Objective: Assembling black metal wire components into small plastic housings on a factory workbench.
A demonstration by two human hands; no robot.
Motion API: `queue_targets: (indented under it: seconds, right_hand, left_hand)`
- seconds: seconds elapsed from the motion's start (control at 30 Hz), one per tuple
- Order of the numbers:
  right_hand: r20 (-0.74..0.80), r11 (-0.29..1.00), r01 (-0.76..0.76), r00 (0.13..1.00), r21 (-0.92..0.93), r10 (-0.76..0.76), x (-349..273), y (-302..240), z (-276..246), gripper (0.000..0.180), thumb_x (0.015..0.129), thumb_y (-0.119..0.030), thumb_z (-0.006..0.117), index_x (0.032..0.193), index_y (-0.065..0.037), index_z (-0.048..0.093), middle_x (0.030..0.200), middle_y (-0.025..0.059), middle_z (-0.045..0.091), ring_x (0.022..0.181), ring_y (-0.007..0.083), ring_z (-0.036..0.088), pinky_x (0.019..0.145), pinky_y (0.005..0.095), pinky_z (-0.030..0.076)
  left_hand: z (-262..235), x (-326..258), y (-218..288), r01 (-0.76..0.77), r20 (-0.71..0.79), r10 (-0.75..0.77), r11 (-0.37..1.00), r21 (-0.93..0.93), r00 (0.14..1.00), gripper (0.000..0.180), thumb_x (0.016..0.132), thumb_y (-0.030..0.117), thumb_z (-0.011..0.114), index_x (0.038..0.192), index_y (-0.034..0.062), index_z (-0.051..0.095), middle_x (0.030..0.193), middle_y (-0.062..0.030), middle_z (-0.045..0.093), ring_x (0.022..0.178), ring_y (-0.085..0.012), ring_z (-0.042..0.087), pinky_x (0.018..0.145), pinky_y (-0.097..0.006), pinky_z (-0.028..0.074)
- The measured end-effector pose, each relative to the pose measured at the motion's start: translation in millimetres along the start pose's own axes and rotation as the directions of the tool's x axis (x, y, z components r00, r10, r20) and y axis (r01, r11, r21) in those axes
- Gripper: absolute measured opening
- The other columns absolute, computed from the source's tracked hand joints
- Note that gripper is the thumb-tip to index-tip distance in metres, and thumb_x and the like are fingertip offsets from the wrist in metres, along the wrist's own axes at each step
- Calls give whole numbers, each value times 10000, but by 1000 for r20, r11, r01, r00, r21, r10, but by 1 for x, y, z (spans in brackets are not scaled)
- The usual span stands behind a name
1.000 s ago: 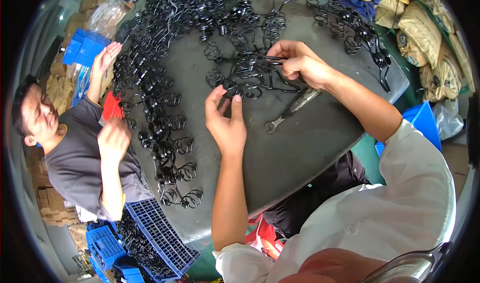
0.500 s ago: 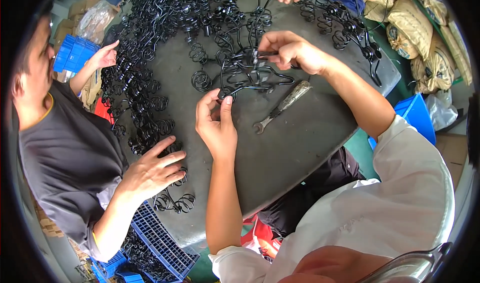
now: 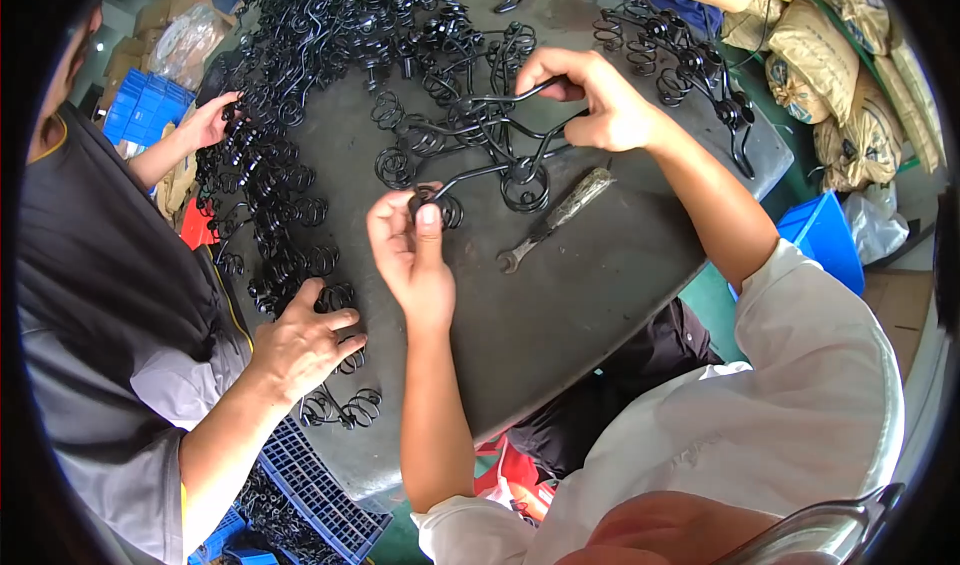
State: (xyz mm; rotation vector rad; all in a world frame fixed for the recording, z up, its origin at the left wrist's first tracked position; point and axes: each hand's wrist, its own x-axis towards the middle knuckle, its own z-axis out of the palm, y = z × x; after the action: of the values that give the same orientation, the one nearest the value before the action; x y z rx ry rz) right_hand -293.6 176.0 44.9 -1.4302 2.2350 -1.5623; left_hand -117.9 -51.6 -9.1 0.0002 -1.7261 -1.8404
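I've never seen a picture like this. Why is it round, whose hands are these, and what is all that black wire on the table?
The picture comes from a wide-angle camera worn on a person's head, looking down, so edges bend. The two bare forearms rising from the bottom are the wearer's. The left hand pinches a coiled end of a black wire piece; the right hand grips its upper part. Both close on it. A spanner lies on the dark round table beside it. Heaps of similar curled wire parts cover the far side. Another person's hand rests on some at left, above a blue crate.
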Motion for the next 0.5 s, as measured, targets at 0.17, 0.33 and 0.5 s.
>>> queue_targets:
  seconds: [0.17, 0.33, 0.5]
  right_hand:
    - [-23, 970, -94, 995, 224, 102, 0, -3, -21, 534, 583, 25, 555, 1104, -67, 628, 1095, -34, 622, 1100, 59, 534, 921, 207, 396]
    - [-137, 918, -67, 982, 392, 130, 1, 6, -32, 573, 523, 37, 557, 1086, -42, 631, 1070, -16, 627, 981, 62, 530, 833, 194, 410]
    - [-395, 817, 92, 902, 569, 173, 3, 8, -33, 595, 531, -23, 531, 1121, 8, 597, 871, -3, 539, 720, 76, 410, 626, 215, 336]
  left_hand:
    - [-19, 8, 19, 40, -84, -53, 988, -148, 995, 200, 1019, 170, 612, 1192, 96, 544, 1117, -86, 688, 817, -81, 551, 685, -189, 405]
    - [-28, 15, 25, 4, -189, -55, 966, -257, 980, 189, 1025, 187, 606, 1180, 96, 550, 1135, -103, 684, 803, -92, 536, 682, -200, 396]
    - [-22, 11, 21, -24, -126, 3, 986, -165, 992, 205, 1020, 172, 611, 1192, 97, 528, 1142, -109, 677, 803, -98, 556, 632, -190, 395]
